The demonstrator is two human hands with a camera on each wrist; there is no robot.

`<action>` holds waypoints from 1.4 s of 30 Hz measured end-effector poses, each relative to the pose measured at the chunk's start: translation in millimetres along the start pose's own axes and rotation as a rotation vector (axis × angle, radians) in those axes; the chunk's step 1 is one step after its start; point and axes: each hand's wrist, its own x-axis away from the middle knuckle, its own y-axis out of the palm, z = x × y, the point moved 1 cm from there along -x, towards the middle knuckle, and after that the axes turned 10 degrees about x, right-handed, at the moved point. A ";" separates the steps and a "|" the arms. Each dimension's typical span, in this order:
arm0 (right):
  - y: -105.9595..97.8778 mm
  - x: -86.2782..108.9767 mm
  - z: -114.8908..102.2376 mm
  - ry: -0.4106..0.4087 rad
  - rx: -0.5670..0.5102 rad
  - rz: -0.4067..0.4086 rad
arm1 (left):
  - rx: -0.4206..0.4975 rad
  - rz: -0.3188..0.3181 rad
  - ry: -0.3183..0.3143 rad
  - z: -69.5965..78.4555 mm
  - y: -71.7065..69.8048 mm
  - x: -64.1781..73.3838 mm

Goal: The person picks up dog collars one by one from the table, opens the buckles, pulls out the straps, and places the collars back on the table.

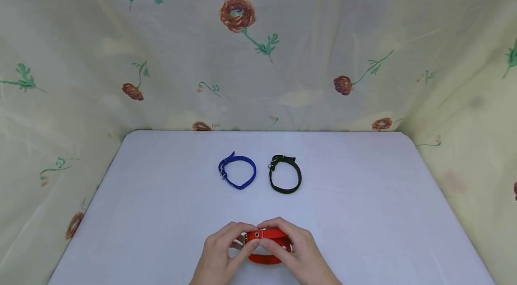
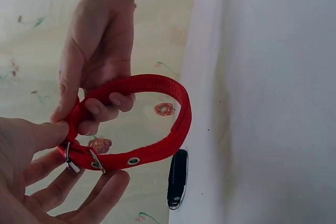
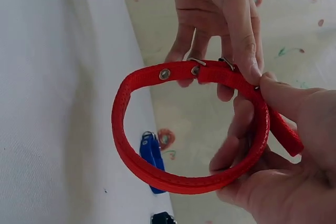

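A red pet collar (image 1: 264, 259), looped through its metal buckle, is held up between both hands near the table's front edge. My left hand (image 1: 223, 249) pinches it beside the buckle (image 2: 71, 158), thumb on the near side and fingers behind. On the other side my right hand (image 1: 300, 249) grips the strap, its thumb and fingertips meeting those of the left. In the right wrist view the red collar (image 3: 118, 124) forms a closed ring with metal eyelets, and its loose strap end (image 3: 286, 135) sticks out past the right fingers.
Farther back on the white table (image 1: 161, 213) lie a blue collar (image 1: 252, 170) at left and a black collar (image 1: 300, 177) at right, each buckled into a ring. A flowered cloth (image 1: 299, 74) hangs around the table's back and sides.
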 end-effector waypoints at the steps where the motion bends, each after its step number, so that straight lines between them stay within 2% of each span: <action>1: -0.3 0.3 0.5 0.002 -0.015 0.004 | 0.008 0.004 0.005 0.2 0.5 -0.1; 4: -0.8 1.4 1.3 0.005 -0.047 0.019 | 0.034 0.008 0.003 1.1 1.4 -0.6; 13: -0.4 2.7 0.8 -0.028 -0.064 0.043 | 0.099 -0.015 -0.072 5.1 -1.8 -3.2; 23: -3.6 3.4 -2.0 0.029 -0.056 0.043 | 0.117 0.015 -0.067 5.6 -0.4 -2.9; 26: -4.5 4.1 -2.3 0.052 -0.063 0.048 | 0.151 0.013 -0.087 4.6 0.1 -3.2; 30: -6.8 4.9 -2.0 0.083 -0.051 0.069 | 0.248 -0.008 -0.191 2.2 0.5 -4.9; 33: -10.7 4.2 -2.7 0.142 -0.040 0.083 | 0.348 -0.026 -0.254 0.2 0.4 -7.0; 37: -13.4 2.3 -5.0 0.198 -0.034 0.087 | 0.476 -0.051 -0.272 -3.1 0.2 -7.4; 42: -12.1 1.0 -6.8 0.190 -0.031 0.115 | 0.587 -0.089 -0.298 -6.5 2.8 -5.7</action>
